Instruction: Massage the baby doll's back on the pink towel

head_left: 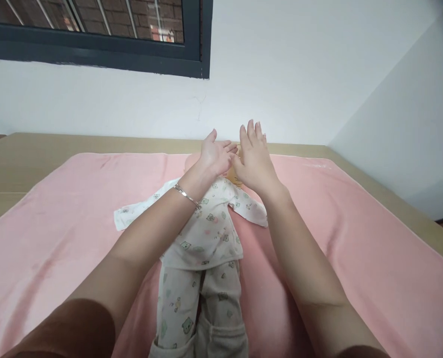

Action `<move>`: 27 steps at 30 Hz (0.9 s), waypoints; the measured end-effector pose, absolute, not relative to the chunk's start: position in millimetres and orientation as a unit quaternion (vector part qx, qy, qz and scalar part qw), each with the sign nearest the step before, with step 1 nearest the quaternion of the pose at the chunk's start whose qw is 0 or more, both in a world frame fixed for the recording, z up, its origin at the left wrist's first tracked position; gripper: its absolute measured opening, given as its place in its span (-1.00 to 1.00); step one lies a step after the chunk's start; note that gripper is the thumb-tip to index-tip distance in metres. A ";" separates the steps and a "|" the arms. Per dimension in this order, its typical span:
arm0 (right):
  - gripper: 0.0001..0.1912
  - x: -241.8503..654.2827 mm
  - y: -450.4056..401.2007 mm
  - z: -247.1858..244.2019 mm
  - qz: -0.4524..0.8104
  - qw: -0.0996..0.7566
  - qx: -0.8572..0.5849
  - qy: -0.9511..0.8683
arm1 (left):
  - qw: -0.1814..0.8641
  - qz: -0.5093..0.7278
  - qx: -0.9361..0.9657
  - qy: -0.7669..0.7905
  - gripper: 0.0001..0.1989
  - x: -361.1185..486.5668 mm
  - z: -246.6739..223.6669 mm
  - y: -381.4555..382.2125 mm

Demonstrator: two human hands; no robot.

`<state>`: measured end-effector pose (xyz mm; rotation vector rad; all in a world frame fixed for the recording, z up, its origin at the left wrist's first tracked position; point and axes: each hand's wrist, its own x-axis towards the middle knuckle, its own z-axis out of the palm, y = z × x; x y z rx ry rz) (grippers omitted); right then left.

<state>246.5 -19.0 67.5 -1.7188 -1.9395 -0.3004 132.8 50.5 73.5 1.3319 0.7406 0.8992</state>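
My left hand [217,156] is raised above the collar end of a white printed baby top [210,233], palm turned up and fingers stretched out. A silver bracelet [186,196] circles that wrist. Close beside it, my right hand [255,161] shows its back, with fingers extended and nothing held. The hands overlap slightly in view; whether they touch I cannot tell. Behind them, a yellowish-tan thing [234,177] with dark marks is mostly hidden. Matching baby pants [178,308] lie below the top, their cuffs folded up. The top's sleeves spread to both sides.
A pink blanket [75,209] covers most of a light wooden table [27,154], with a few creases. A white wall [281,74] rises behind the table, and a dark-framed window [94,49] is at the upper left.
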 end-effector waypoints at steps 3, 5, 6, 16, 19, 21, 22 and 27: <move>-0.28 250.0 -10.4 60.7 -0.097 0.258 -0.660 -0.698 | 0.681 0.376 0.552 0.300 -0.12 130.6 76.8 45.0; -0.29 255.5 -1.9 52.1 -0.071 0.245 -0.658 -0.709 | 0.680 0.374 0.553 0.302 -0.15 128.7 78.7 43.3; -0.29 258.2 1.7 48.1 -0.058 0.243 -0.651 -0.717 | 0.678 0.375 0.554 0.305 -0.16 128.0 79.3 43.1; -0.36 256.0 -6.1 47.3 -0.091 0.238 -0.633 -0.731 | 0.630 0.373 0.602 0.317 -0.17 111.6 73.9 41.9; -0.36 251.6 -10.6 46.6 -0.101 0.229 -0.638 -0.728 | 0.596 0.364 0.642 0.317 -0.16 96.5 70.9 37.6; -0.35 248.4 -12.7 45.2 -0.113 0.218 -0.650 -0.719 | 0.563 0.378 0.662 0.319 -0.17 83.5 68.6 33.6; -0.34 246.7 -13.6 44.5 -0.119 0.210 -0.656 -0.715 | 0.546 0.389 0.669 0.321 -0.17 76.3 67.7 31.2; -0.33 240.7 -11.9 42.4 -0.138 0.192 -0.667 -0.707 | 0.475 0.425 0.691 0.342 -0.23 40.4 71.5 15.8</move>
